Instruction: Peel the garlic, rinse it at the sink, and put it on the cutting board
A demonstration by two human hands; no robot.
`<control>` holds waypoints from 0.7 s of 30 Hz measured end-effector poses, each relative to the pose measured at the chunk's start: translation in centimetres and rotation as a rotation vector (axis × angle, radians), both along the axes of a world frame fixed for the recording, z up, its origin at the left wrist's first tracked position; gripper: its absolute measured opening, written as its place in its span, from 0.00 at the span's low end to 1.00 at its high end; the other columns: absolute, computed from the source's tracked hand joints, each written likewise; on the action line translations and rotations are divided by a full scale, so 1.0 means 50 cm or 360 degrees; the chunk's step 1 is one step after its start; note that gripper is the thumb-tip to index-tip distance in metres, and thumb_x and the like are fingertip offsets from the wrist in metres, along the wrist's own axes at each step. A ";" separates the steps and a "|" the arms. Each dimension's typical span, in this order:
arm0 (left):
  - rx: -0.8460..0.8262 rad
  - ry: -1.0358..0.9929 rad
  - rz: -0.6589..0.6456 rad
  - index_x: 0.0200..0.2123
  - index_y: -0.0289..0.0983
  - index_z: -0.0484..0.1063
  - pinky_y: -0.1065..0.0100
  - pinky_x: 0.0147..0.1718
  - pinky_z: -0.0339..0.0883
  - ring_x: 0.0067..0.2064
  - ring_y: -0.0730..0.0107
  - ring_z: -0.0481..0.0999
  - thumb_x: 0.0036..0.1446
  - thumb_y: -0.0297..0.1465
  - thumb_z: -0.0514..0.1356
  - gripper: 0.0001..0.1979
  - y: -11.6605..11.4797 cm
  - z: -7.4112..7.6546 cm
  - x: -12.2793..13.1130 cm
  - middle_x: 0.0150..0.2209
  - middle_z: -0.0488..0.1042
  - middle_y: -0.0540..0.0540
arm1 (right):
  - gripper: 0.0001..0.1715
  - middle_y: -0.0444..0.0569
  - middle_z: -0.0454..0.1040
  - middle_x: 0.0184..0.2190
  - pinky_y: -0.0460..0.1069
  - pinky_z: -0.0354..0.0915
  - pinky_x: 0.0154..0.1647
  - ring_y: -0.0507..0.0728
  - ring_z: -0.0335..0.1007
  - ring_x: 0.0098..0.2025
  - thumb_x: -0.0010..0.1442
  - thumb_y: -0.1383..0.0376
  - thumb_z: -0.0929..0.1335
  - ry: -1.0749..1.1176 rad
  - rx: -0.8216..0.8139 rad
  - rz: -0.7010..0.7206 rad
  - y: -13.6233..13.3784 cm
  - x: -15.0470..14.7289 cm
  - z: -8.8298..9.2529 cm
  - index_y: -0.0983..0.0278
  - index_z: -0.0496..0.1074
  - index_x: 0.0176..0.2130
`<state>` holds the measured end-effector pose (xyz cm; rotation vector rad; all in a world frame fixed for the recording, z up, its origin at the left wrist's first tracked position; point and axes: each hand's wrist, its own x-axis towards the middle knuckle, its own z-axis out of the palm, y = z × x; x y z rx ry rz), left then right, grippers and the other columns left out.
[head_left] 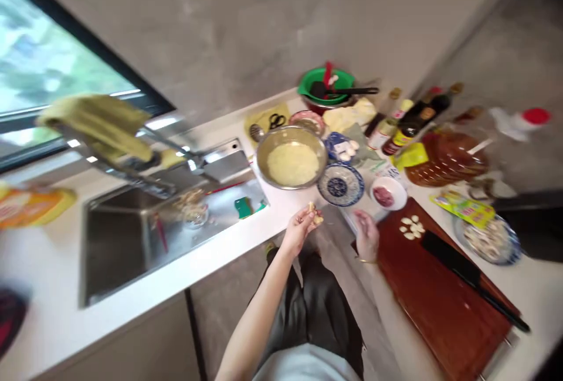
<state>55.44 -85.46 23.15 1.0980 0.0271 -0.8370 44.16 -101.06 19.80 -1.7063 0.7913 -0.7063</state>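
Observation:
My left hand (297, 232) is closed, its fingertips pinching a knobbly tan piece of ginger (317, 218) in front of the counter edge. Beside the cutting board, my right hand (366, 235) is slightly blurred, its fingers apart and nothing visible in it. Just beyond the hands are a blue-patterned plate (338, 186) and a steel bowl (292, 157) of pale yellow contents. A white bowl (389, 193) of reddish meat sits near my right hand. Several peeled garlic cloves (412, 227) and a black cleaver (453, 261) lie on the brown cutting board (440, 310).
At left is the sink (114, 252), with scraps and a red-handled tool in it, below a faucet draped with a yellow cloth (97, 129). Sauce bottles (404, 129) and a large oil jug (453, 155) stand at the back right. A green basin (328, 83) is against the wall.

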 end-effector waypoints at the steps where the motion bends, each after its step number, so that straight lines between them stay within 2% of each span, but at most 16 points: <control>1: -0.0046 0.0021 0.0095 0.42 0.35 0.70 0.66 0.42 0.67 0.39 0.68 0.74 0.45 0.38 0.64 0.21 0.034 0.004 0.019 0.42 0.74 0.42 | 0.17 0.54 0.72 0.43 0.53 0.62 0.49 0.56 0.68 0.45 0.57 0.58 0.61 -0.0044 0.0118 0.0219 0.058 0.045 0.008 0.64 0.67 0.43; 3: -0.0122 0.0030 0.0313 0.41 0.34 0.71 0.62 0.45 0.65 0.41 0.67 0.74 0.45 0.36 0.65 0.20 0.114 0.007 0.058 0.42 0.74 0.41 | 0.17 0.54 0.72 0.43 0.53 0.63 0.48 0.56 0.68 0.46 0.58 0.60 0.60 -0.0078 0.0246 0.0604 0.167 0.142 0.019 0.64 0.68 0.44; 5: -0.0165 0.0019 0.0556 0.41 0.33 0.71 0.62 0.47 0.64 0.41 0.67 0.74 0.43 0.34 0.66 0.20 0.209 0.000 0.101 0.42 0.74 0.41 | 0.19 0.55 0.71 0.45 0.53 0.63 0.49 0.55 0.67 0.48 0.58 0.62 0.59 -0.0035 0.0167 0.0937 0.264 0.250 0.025 0.65 0.67 0.46; 7: -0.0176 0.0021 0.0772 0.40 0.33 0.71 0.63 0.47 0.64 0.41 0.69 0.74 0.41 0.31 0.67 0.20 0.312 -0.017 0.148 0.41 0.74 0.42 | 0.21 0.54 0.68 0.49 0.53 0.60 0.53 0.55 0.63 0.52 0.58 0.65 0.57 0.0051 -0.0130 0.1205 0.354 0.372 0.031 0.65 0.66 0.49; 9: -0.0151 0.0038 0.0936 0.40 0.33 0.71 0.65 0.46 0.65 0.39 0.70 0.74 0.40 0.31 0.67 0.20 0.412 -0.041 0.199 0.41 0.74 0.42 | 0.25 0.54 0.64 0.54 0.54 0.53 0.58 0.54 0.56 0.57 0.57 0.70 0.55 0.0125 -0.0566 0.1381 0.444 0.507 0.040 0.66 0.64 0.52; 12: -0.0093 0.0122 0.1088 0.40 0.33 0.71 0.68 0.44 0.66 0.39 0.72 0.74 0.42 0.33 0.66 0.19 0.534 -0.080 0.278 0.39 0.74 0.43 | 0.28 0.56 0.55 0.60 0.54 0.45 0.61 0.55 0.42 0.63 0.55 0.74 0.55 0.0183 -0.1179 0.1466 0.576 0.706 0.055 0.71 0.59 0.56; 14: -0.0095 0.0208 0.1112 0.40 0.34 0.70 0.67 0.42 0.68 0.38 0.71 0.74 0.44 0.35 0.65 0.19 0.589 -0.100 0.327 0.39 0.74 0.43 | 0.29 0.56 0.52 0.61 0.57 0.41 0.61 0.57 0.37 0.64 0.56 0.74 0.56 0.0292 -0.1443 0.1390 0.645 0.812 0.059 0.70 0.57 0.57; 17: -0.0151 0.0296 0.1057 0.38 0.34 0.68 0.64 0.40 0.70 0.38 0.69 0.75 0.43 0.36 0.65 0.19 0.628 -0.115 0.386 0.40 0.73 0.42 | 0.23 0.61 0.62 0.55 0.58 0.41 0.61 0.60 0.46 0.61 0.56 0.73 0.57 0.0545 -0.1496 0.1384 0.702 0.899 0.048 0.72 0.64 0.51; 19: -0.0180 0.0325 0.1002 0.34 0.33 0.67 0.65 0.39 0.70 0.38 0.69 0.74 0.42 0.36 0.66 0.17 0.631 -0.117 0.417 0.39 0.73 0.42 | 0.21 0.62 0.66 0.50 0.56 0.43 0.60 0.60 0.52 0.58 0.57 0.71 0.57 0.0648 -0.1428 0.1425 0.715 0.902 0.032 0.73 0.68 0.47; 21: -0.0174 0.0337 0.0991 0.31 0.33 0.66 0.67 0.37 0.70 0.36 0.72 0.74 0.40 0.34 0.67 0.16 0.622 -0.116 0.442 0.35 0.73 0.44 | 0.21 0.60 0.66 0.50 0.55 0.46 0.59 0.59 0.54 0.57 0.58 0.69 0.57 0.0672 -0.1338 0.1432 0.726 0.870 0.013 0.72 0.67 0.48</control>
